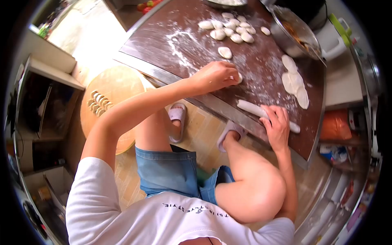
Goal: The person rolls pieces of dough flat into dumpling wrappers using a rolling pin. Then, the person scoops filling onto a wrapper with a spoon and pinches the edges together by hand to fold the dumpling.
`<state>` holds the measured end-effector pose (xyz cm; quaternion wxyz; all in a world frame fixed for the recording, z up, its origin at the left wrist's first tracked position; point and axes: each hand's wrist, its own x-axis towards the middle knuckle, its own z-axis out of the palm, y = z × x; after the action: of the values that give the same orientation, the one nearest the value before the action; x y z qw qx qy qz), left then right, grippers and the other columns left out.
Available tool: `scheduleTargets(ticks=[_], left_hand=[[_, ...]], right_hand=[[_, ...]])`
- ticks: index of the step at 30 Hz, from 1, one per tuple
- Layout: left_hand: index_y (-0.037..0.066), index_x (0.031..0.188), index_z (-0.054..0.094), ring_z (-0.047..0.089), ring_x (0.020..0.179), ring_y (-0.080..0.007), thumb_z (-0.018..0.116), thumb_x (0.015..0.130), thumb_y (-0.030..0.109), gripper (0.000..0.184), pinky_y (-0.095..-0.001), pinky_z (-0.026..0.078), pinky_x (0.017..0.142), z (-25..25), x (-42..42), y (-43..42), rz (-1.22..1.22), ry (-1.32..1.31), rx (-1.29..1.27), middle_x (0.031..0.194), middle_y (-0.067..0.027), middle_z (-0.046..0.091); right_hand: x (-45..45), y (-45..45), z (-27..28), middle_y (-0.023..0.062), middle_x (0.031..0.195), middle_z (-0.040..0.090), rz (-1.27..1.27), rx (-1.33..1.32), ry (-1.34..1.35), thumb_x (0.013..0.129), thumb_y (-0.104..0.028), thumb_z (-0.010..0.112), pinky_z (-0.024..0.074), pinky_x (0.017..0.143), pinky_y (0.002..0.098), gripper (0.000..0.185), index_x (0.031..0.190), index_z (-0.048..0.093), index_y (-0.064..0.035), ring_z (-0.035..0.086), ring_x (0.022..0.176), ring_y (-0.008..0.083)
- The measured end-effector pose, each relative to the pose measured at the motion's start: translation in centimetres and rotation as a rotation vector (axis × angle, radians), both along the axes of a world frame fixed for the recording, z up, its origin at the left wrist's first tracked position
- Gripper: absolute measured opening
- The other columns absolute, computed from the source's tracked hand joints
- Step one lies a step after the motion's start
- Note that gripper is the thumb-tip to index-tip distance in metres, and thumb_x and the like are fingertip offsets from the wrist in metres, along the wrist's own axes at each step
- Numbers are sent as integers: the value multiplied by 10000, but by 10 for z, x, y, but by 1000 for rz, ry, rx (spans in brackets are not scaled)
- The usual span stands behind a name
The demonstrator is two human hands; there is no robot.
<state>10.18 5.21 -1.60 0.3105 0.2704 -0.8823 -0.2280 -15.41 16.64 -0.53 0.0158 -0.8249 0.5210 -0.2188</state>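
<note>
Head view | left hand (216, 77): fingers pinching dough (240, 79) at counter (151, 38) | right hand (277, 124): fingers curled over pin (252, 108), near counter edge | wrappers (293, 83): overlapping, beyond pin | dough pieces (230, 28): beyond left hand.

Open tabletop (262, 61) between dough pieces (218, 34) and flat wrappers (293, 83) (metal bowl (284, 40) beyond)

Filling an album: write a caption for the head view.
Left hand holding dough, right hand on rolling pin, floured table.
</note>
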Motion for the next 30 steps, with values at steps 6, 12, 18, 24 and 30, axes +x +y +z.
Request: scheduleTargets(ticks=[6,12,18,24,30], left_hand=[[59,960,617,578,805,-281,635,727,81,234,-364,471,714,-1,-72,-3,-109,-25,77,949,-109,549],[78,897,651,599,843,-288,702,652,258,309,-381,469,760,6,-81,-25,-89,-394,59,874,-137,613],[22,790,590,600,714,-245,634,701,184,190,-348,460,635,12,-88,-44,-177,-400,266,752,-106,623],[25,729,548,575,525,-203,597,675,107,109,-323,433,463,11,-83,-45,-258,-371,469,651,-105,580],[27,795,603,592,681,-252,607,667,113,154,-359,451,602,20,-87,-49,-202,-622,268,702,-105,606]], right_hand=[[-18,6,11,96,1029,504,-29,118,82,762,-195,623,355,873,404,379,1118,551,-86,455,994,270],[-2,-63,-27,170,1325,391,-344,-31,197,897,-363,419,191,1009,575,477,1274,424,-70,288,1278,331],[-8,-93,-32,177,1362,358,-317,36,184,911,-360,390,215,1048,457,515,1287,396,-7,279,1296,321],[2,-32,-22,201,1350,369,-306,70,163,920,-347,383,226,1045,451,515,1285,397,16,304,1287,318],[-4,-97,-33,209,1343,371,-349,99,114,932,-399,315,254,1036,415,536,1274,405,3,320,1266,337]])
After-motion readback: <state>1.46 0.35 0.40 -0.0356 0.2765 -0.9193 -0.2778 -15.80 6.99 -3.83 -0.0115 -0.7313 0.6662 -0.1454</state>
